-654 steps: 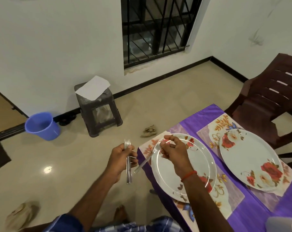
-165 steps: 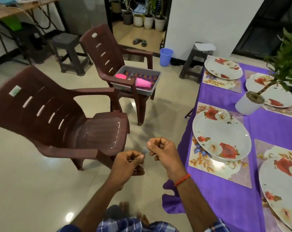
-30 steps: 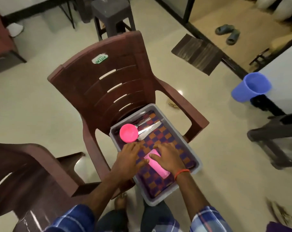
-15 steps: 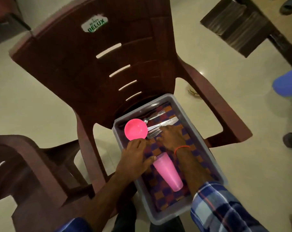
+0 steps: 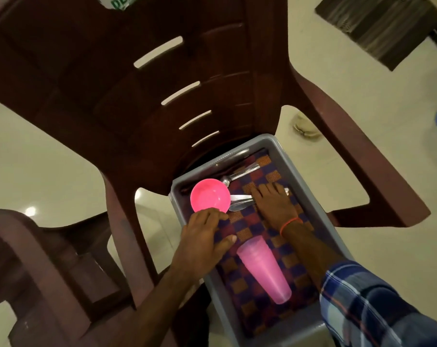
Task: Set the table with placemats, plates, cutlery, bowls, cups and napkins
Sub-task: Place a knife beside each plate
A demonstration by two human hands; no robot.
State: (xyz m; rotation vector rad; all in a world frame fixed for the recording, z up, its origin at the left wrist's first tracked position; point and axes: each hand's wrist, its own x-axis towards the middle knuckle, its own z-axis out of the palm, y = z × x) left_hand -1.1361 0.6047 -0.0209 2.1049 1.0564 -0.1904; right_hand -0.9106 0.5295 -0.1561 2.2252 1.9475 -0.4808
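The cutlery (image 5: pixel 240 203) lies crosswise at centre frame beneath the right hand (image 5: pixel 275 207), grip indiscernible; the left hand (image 5: pixel 202 242), lower left beside the bowl (image 5: pixel 209 195), rests slack and empty.

One readable mark only: a white sticker (image 5: pixel 119 1) at the top of the brown plastic chair (image 5: pixel 142 101) backrest, green capitals. I make out "DE" plus part of a third letter; the frame edge cuts the rest.
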